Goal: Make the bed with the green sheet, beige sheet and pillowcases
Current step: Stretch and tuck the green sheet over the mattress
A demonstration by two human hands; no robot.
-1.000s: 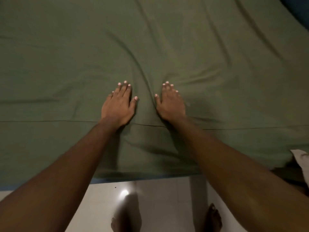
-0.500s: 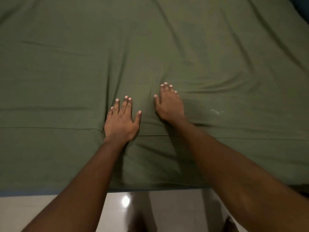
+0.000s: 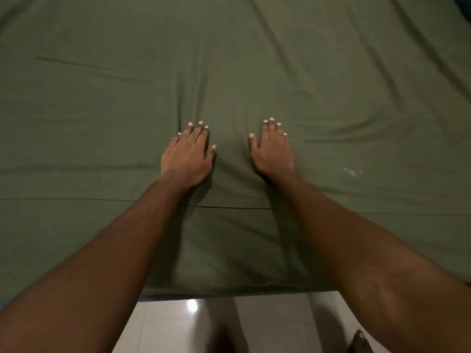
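The green sheet [image 3: 102, 110] covers the whole bed and hangs over its near edge. Long creases run across it toward the far right, and a short ridge rises between my hands. My left hand [image 3: 187, 155] lies flat on the sheet with straight fingers, palm down. A hand's width to the right, my right hand [image 3: 272, 150] presses flat on the sheet the same way. A small pale mark [image 3: 351, 171] shows on the cloth to the right of my right hand. No beige sheet or pillowcases are in view.
The bed's near edge [image 3: 229, 293] meets a glossy white tiled floor [image 3: 267, 324] with a light glare. My feet stand on the tiles close to the bed. A dark blue corner [image 3: 465, 6] shows at the top right.
Both hands have slid forward over the sheet, the left one more, and now lie level and farther apart. The view has shifted so the white thing at the right edge is gone.
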